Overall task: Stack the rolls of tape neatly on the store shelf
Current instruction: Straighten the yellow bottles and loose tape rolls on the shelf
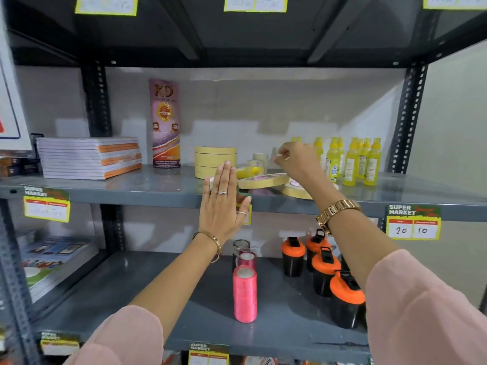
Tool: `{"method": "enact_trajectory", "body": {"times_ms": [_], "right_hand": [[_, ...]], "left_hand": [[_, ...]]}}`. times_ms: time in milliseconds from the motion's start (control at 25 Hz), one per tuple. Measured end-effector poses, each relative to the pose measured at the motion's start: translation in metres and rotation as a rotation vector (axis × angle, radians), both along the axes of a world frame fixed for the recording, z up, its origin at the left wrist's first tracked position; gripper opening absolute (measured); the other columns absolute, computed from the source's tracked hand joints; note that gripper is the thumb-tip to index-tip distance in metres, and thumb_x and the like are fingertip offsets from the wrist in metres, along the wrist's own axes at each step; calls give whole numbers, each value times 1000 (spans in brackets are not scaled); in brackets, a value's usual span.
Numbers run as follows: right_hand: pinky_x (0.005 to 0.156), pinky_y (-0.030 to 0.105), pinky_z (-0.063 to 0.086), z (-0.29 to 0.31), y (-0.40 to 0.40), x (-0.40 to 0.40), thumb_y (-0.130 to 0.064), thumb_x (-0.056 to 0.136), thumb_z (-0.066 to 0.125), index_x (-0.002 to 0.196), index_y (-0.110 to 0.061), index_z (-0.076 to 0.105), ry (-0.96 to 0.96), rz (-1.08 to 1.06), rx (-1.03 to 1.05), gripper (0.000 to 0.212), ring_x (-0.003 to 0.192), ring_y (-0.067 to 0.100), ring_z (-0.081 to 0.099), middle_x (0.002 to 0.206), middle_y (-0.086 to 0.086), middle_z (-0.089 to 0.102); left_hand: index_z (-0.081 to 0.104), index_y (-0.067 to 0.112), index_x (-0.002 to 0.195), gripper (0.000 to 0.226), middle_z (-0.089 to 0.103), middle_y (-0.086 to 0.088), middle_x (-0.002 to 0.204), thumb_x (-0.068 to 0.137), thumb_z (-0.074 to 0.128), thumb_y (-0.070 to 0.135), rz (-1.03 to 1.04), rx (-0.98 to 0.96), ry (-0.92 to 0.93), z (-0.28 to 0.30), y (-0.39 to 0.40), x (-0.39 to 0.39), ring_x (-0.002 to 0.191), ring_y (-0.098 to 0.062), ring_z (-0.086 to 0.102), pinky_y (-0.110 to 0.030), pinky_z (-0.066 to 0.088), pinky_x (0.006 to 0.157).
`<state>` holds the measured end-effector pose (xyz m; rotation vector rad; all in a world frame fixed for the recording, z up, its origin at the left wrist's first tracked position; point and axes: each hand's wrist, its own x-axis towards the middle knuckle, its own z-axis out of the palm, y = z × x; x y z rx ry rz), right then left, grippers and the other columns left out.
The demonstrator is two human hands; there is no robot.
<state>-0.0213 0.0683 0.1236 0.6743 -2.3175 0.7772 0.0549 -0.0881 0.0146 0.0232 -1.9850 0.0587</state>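
Note:
A neat stack of cream tape rolls (215, 160) stands on the grey middle shelf (147, 187). Loose flat rolls (263, 181) lie to its right, one (296, 191) partly under my right forearm. Small tape rolls (259, 159) sit behind them. My left hand (222, 204) is flat with fingers extended, in front of the shelf edge just right of the stack, holding nothing. My right hand (295, 159) reaches over the loose rolls, fingers curled and pinched near a small roll; whether it grips anything is not visible.
A pile of notebooks (89, 158) and a tall pink KD package (165, 122) stand left of the stack. Yellow bottles (353, 160) crowd the right end. On the shelf below are pink thread spools (245, 293) and orange-lidded black bottles (324, 275).

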Motion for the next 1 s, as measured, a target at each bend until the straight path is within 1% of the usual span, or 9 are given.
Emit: {"method": "enact_trajectory", "body": {"times_ms": [200,280,320,360,480,560,720,880,1000], "right_hand": [[92,37,47,4,-33,2,-31,86,62,116,-1,62,-61,-21,147,42,116,33,56,120,17,65],[78,35,48,6,-41,-2,-28,84,64,91,-2,64,-122,-41,196,27,112,34,58,106,17,65],[71,32,44,8,-45,-4,-26,83,65,77,-4,59,-160,-42,211,24,109,34,60,97,16,62],[69,31,42,8,-48,-6,-25,82,67,76,-3,57,-190,-40,231,25,108,34,61,97,17,61],[80,34,49,6,-57,-14,-18,82,68,109,1,59,-195,-54,286,34,111,34,59,117,17,63],[81,34,50,4,-59,-23,-9,85,62,112,2,58,-140,-74,291,29,110,34,60,118,19,63],[83,35,51,18,-50,-35,-10,87,60,105,5,63,-71,-72,182,24,106,35,62,111,22,67],[82,31,53,38,-26,-53,-19,81,63,102,3,67,-89,-56,-67,31,100,31,66,105,22,70],[82,34,57,53,-1,-59,-16,78,58,95,3,66,-63,-60,-193,26,94,34,69,99,25,71]], "left_hand": [[42,-9,130,69,45,-26,135,93,23,47,-7,21,-88,0,-16,3,127,-36,38,-48,19,106],[51,-8,121,69,55,-26,123,96,18,47,-17,-2,-83,-5,-18,2,117,-37,49,-44,22,107],[55,-7,117,65,60,-26,116,96,21,44,-24,-13,-60,-6,-19,1,111,-37,53,-44,23,106],[58,-7,111,59,63,-25,108,94,27,40,-30,-21,-38,-7,-19,1,104,-37,57,-44,24,103],[62,-3,94,47,66,-20,86,90,35,35,7,-19,20,-6,-18,0,82,-35,60,-44,34,92],[63,-1,85,43,66,-17,76,89,38,34,41,-26,49,-3,-14,-2,74,-34,60,-46,39,87],[63,1,77,38,64,-15,71,87,41,31,55,-44,124,-3,-3,-8,70,-32,59,-46,42,84],[60,0,73,38,62,-16,69,87,40,29,49,-46,191,-4,15,-20,67,-32,56,-44,37,79],[59,0,74,38,62,-17,72,87,38,30,76,-27,203,-4,20,-29,67,-32,55,-42,37,73]]}}
